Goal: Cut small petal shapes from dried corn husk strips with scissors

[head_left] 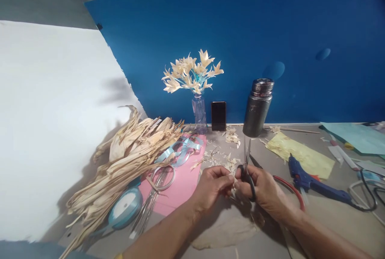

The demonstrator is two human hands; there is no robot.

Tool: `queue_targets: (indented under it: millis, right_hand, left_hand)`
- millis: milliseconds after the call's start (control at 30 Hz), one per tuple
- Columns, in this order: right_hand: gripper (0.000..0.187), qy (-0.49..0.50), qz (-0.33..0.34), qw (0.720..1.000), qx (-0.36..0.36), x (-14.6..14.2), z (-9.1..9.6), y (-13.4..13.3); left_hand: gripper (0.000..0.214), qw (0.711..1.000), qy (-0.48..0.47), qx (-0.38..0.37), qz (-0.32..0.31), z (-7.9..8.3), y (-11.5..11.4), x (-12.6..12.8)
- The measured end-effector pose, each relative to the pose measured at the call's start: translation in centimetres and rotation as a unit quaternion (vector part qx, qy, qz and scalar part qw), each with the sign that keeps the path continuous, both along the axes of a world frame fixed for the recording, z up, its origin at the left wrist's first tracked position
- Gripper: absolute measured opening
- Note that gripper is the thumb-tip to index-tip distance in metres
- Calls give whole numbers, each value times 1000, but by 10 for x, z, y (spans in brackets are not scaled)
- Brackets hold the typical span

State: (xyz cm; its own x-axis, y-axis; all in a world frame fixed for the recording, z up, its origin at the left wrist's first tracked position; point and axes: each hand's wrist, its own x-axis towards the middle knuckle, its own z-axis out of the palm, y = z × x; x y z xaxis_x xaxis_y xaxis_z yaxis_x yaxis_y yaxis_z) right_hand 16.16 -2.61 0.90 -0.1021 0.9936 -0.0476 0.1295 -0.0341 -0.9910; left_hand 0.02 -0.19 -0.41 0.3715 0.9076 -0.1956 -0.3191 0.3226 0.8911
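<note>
My right hand (260,187) is closed round black-handled scissors (247,177), whose blades point up and away from me. Its thumb and fingertips also meet close to my left hand. My left hand (214,183) is pinched on a small pale piece of dried husk (234,179), mostly hidden by the fingers. Both hands are nearly touching above the table. Husk scraps (231,162) lie just beyond them, and a flat, pale piece of husk (224,233) lies beneath.
Dried corn husks (129,150), a blue ribbon roll (126,207), wires (152,197) and pink paper (168,199) lie left. Husk flowers (192,70) stand in a clear bottle (199,112), beside a phone (218,116) and flask (258,108). A blue glue gun (315,185) lies right.
</note>
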Motion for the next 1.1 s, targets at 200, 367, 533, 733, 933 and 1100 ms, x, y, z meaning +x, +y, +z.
queue_targets:
  millis: [200, 367, 533, 733, 933, 1100]
  right_hand:
    - [26, 39, -31, 999, -4, -4, 0, -3]
    - [32, 131, 41, 991, -10, 0, 3, -6]
    - [35, 208, 101, 973, -8, 9, -7, -3]
    - [41, 182, 57, 981, 40, 8, -10, 1]
    - [30, 134, 50, 989, 24, 2, -9, 0]
    - [35, 319, 96, 940, -71, 7, -9, -1]
  left_hand:
    - [27, 999, -31, -45, -5, -1, 1, 0]
    - [27, 990, -110, -75, -34, 4, -6, 3]
    - [33, 976, -182, -105, -63, 7, -11, 2]
    - [35, 977, -195, -83, -20, 7, -10, 2]
    - [35, 986, -160, -53, -5, 1, -12, 8]
    - [36, 972, -206, -93, -60, 2, -15, 6]
